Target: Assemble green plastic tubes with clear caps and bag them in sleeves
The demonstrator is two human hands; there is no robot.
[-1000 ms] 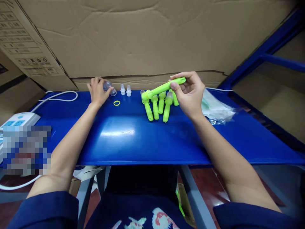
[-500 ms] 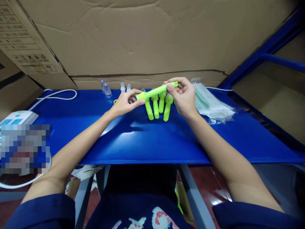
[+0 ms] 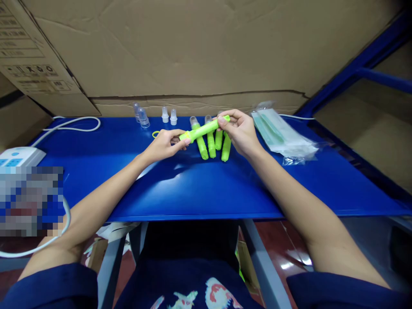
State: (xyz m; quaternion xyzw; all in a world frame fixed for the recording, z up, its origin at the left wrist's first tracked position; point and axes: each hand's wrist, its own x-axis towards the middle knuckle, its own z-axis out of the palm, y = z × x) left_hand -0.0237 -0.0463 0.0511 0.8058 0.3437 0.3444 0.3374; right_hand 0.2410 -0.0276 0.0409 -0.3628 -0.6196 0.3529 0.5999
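A lime-green plastic tube (image 3: 205, 129) is held above the table, tilted up to the right, with a threaded-looking left end. Fingers of my left hand (image 3: 165, 143) pinch that left end, where a yellow ring (image 3: 187, 137) shows. My right hand (image 3: 241, 131) grips the narrower right end between thumb and fingers. Beneath and behind it lie several similar green tubes with clear tips, among them a left one (image 3: 202, 148) and a right one (image 3: 226, 149); my right hand partly covers them. A loose yellow ring (image 3: 156, 134) rests beside my left hand.
Two white-based clear caps (image 3: 165, 115) and two clear caps (image 3: 143, 119) stand at the back of the blue table (image 3: 193, 193). Clear plastic bags (image 3: 285, 133) lie at the right. A white power strip (image 3: 24, 156) and cable sit left. Cardboard (image 3: 199, 51) walls the back.
Both hands have moved slightly left and down with the tube. More of the clear-tipped tubes and the white-based caps shows behind them. The view has shifted a little.
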